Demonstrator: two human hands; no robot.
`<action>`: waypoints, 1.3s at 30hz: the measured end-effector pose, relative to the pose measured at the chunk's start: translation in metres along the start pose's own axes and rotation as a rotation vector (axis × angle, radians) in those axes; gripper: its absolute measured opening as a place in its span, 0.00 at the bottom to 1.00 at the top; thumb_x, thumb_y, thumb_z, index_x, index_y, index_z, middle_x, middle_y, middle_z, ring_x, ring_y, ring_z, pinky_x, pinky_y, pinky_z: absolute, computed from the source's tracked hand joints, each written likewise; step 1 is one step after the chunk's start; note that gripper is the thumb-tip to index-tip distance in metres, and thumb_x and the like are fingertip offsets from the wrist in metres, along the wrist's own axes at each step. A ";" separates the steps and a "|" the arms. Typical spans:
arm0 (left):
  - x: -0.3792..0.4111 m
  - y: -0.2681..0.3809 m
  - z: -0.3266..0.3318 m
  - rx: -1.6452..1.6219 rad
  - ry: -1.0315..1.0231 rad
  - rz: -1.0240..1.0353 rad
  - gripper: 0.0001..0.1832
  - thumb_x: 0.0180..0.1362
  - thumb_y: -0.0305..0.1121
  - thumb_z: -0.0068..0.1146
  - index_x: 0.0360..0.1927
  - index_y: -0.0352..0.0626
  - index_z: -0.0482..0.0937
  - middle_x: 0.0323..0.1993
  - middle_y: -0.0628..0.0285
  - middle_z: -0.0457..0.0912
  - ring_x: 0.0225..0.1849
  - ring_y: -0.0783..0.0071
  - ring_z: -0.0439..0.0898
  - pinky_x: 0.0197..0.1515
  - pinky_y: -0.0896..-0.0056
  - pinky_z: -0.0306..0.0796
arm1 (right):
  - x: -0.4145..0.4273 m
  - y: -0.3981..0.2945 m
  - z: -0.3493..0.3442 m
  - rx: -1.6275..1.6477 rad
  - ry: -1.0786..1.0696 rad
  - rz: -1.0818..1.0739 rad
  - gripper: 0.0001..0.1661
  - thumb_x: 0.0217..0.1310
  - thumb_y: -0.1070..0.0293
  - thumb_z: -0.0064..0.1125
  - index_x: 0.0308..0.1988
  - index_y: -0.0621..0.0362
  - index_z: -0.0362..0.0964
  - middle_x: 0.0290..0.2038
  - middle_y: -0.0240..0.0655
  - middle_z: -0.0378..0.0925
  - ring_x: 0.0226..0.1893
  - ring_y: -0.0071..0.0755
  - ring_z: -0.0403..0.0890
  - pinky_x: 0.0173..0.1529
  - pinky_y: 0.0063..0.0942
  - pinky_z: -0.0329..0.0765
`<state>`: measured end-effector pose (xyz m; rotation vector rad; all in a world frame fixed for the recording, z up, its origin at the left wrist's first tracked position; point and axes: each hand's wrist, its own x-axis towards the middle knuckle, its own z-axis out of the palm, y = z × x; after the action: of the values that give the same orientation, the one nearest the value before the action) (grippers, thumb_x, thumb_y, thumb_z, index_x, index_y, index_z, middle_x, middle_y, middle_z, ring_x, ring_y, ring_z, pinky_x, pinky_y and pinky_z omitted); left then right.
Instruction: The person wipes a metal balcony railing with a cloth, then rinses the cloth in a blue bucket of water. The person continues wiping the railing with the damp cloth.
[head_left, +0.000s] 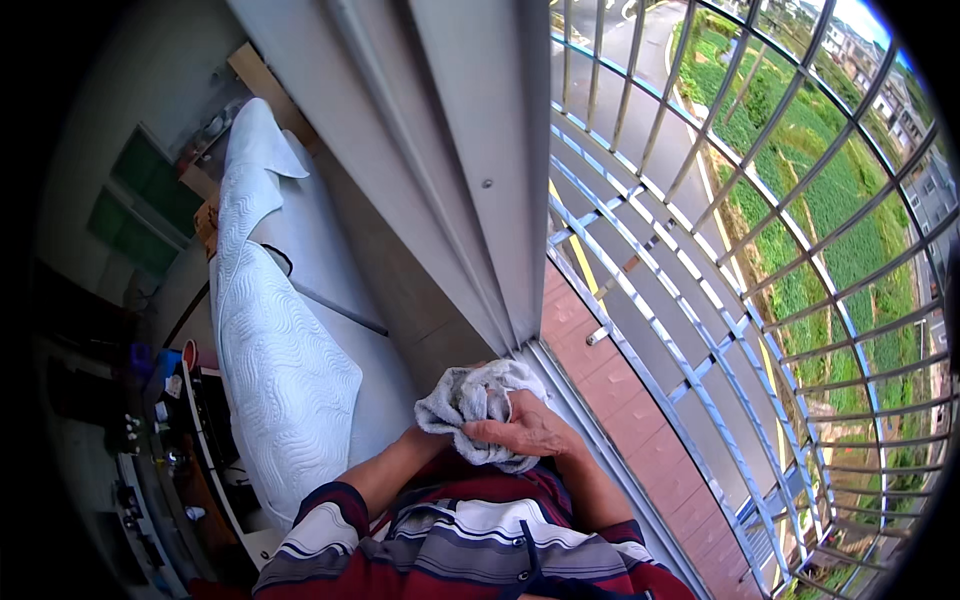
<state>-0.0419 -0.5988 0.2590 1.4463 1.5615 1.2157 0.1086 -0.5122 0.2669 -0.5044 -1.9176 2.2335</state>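
A crumpled grey-and-white terry cloth (469, 401) is bunched up in front of my chest, beside the window track. My right hand (529, 429) grips it from the right, the thumb lying across its folds. Beneath the left side of the cloth is my left hand (429, 442), holding it from below. The cloth hides most of that hand's fingers. Just beyond the cloth, the metal window frame (480, 187) meets the sliding track (581, 420) at a corner.
To the left, a white quilted cover (289, 375) drapes over a long piece of furniture. A cluttered desk (217, 457) stands farther left. On the right, a reddish tiled ledge (637, 442) runs outside the track, bounded by a metal security grille (712, 337) above a road.
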 end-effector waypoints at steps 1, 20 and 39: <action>-0.002 -0.010 -0.009 0.130 0.018 0.064 0.18 0.61 0.37 0.57 0.53 0.42 0.76 0.47 0.57 0.78 0.49 0.69 0.77 0.54 0.66 0.72 | 0.007 -0.008 0.005 -0.032 0.010 -0.010 0.18 0.60 0.56 0.63 0.37 0.62 0.76 0.29 0.31 0.76 0.32 0.26 0.73 0.42 0.28 0.73; 0.095 -0.105 -0.277 -1.344 0.688 -0.103 0.15 0.62 0.43 0.50 0.30 0.43 0.79 0.26 0.66 0.80 0.28 0.74 0.80 0.33 0.70 0.75 | 0.244 -0.059 0.085 0.228 0.207 -0.123 0.31 0.69 0.59 0.56 0.64 0.64 0.63 0.51 0.30 0.76 0.51 0.20 0.74 0.57 0.21 0.69; 0.152 -0.111 -0.379 -1.258 1.069 -0.114 0.08 0.58 0.36 0.57 0.38 0.45 0.79 0.34 0.69 0.79 0.37 0.76 0.78 0.40 0.70 0.75 | 0.415 -0.095 0.055 0.189 0.547 -0.230 0.23 0.65 0.58 0.61 0.52 0.65 0.75 0.37 0.27 0.81 0.38 0.16 0.77 0.44 0.17 0.73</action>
<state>-0.4544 -0.5136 0.2996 -0.1772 0.8950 2.4104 -0.3062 -0.4101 0.3039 -0.7296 -1.3968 1.8560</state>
